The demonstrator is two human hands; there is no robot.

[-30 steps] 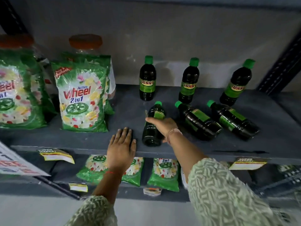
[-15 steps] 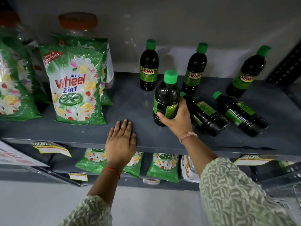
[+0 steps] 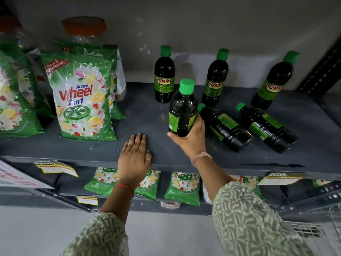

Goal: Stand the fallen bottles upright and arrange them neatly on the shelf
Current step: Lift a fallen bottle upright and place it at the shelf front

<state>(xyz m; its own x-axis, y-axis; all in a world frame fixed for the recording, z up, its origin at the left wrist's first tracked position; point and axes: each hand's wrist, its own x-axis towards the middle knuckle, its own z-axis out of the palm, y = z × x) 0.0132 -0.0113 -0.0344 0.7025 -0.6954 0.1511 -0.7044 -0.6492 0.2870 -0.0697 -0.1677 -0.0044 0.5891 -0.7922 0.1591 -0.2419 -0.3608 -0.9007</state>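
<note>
My right hand (image 3: 191, 140) grips a dark bottle with a green cap (image 3: 181, 109) around its lower body and holds it upright at the front middle of the grey shelf (image 3: 147, 115). Two more dark bottles lie on their sides to its right, one (image 3: 224, 127) close beside my hand and another (image 3: 265, 127) farther right. Three bottles stand upright along the back wall: left (image 3: 164, 78), middle (image 3: 215, 80), right (image 3: 273, 82). My left hand (image 3: 134, 157) rests flat, fingers apart, on the shelf's front edge.
Green Wheel detergent bags (image 3: 81, 97) stand on the left of the shelf, with orange-lidded jars (image 3: 84, 27) behind them. Smaller green packets (image 3: 181, 187) lie on the lower shelf. Price tags (image 3: 55, 168) hang on the front edge. A wire basket (image 3: 313, 235) shows at the bottom right.
My right hand took hold of the fallen left bottle and tipped it from lying to upright. The left hand stayed flat on the shelf edge. The camera moved closer.
</note>
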